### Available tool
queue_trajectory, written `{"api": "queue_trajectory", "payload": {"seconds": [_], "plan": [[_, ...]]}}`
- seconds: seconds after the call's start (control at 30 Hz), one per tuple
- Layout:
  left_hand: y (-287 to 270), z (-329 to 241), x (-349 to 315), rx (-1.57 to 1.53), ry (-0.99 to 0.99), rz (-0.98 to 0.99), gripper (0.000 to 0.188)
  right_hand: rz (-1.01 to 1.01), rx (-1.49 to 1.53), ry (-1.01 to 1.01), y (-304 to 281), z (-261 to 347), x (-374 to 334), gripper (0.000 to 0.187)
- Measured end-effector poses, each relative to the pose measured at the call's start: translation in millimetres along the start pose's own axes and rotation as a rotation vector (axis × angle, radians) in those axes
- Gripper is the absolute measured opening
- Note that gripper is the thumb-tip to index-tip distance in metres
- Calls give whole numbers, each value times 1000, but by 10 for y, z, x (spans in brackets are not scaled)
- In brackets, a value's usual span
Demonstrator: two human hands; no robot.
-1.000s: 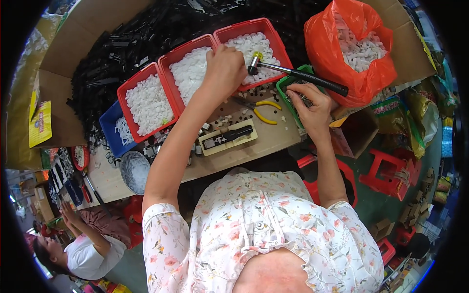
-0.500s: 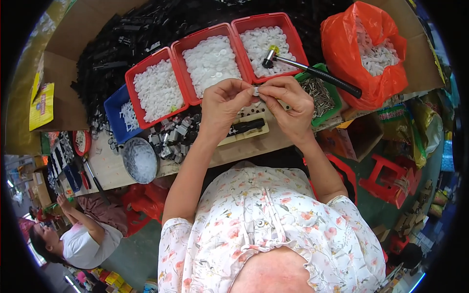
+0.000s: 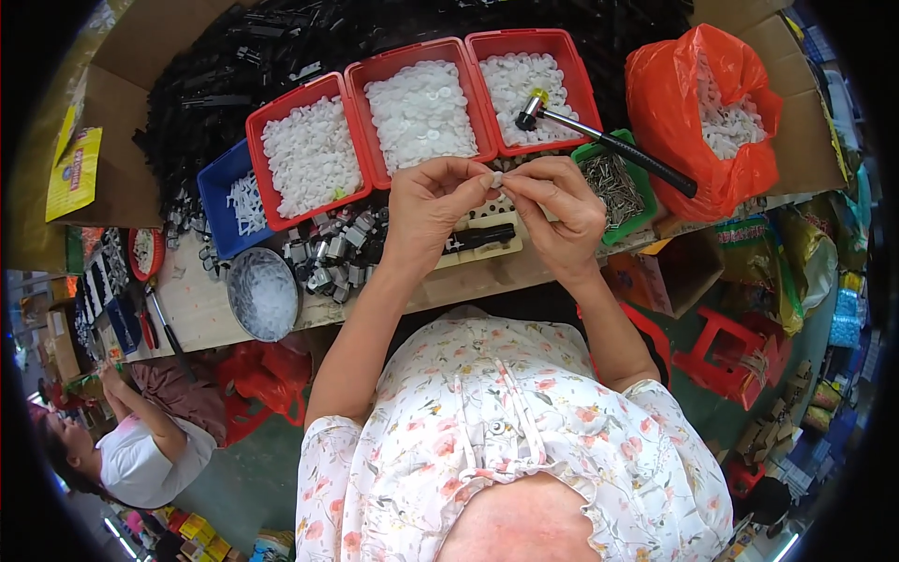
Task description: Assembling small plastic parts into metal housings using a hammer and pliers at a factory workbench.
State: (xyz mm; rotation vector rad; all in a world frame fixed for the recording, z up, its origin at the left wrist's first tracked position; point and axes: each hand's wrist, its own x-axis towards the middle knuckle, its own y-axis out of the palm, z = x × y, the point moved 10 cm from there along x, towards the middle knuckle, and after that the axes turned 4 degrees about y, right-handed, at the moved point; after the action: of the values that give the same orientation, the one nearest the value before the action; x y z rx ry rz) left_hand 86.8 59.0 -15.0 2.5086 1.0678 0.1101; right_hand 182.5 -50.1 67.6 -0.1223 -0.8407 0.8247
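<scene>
My left hand (image 3: pixel 430 208) and my right hand (image 3: pixel 562 211) meet at their fingertips above the near side of the bins. Pinched between them is a small white plastic part (image 3: pixel 496 179); its exact shape is too small to make out. Beneath my hands lies a cream-coloured block (image 3: pixel 506 255) with a black piece (image 3: pixel 479 238) set in it. Just beyond are red bins (image 3: pixel 484 140) of white plastic pieces. A mallet (image 3: pixel 611 144) with a black grip rests across the right-hand red bin and a green bin (image 3: pixel 646 183) of metal pins.
Left of my hands are a pile of metal-and-black parts (image 3: pixel 339 251), a round metal bowl (image 3: pixel 265 323) and a blue bin (image 3: pixel 217 214). An orange plastic bag (image 3: pixel 646 103) of white pieces stands at the right. Black parts (image 3: pixel 211 103) heap up behind. A co-worker (image 3: pixel 154 459) sits at the left.
My head view has shifted slightly, so the bench appears a little lower in the picture. Both hands stay together, still pinching the small white part, which looks slightly turned.
</scene>
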Motion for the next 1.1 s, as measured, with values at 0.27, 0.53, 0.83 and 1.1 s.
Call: {"api": "queue_trajectory", "payload": {"seconds": [0.27,0.53,0.83,1.1], "plan": [[34,55,-19,-14,-50,-6,14,-14,4,-41,-48,10,-16,23],[66,-17,-60,27,51,-35,10,10,-186,-169,-22,119,-49,26],[80,-137,-156,130,235,66,13,113,193,277,44,-270,-62,17],[86,-161,-272,152,284,39,25,117,267,264,87,-234,-118,13]]}}
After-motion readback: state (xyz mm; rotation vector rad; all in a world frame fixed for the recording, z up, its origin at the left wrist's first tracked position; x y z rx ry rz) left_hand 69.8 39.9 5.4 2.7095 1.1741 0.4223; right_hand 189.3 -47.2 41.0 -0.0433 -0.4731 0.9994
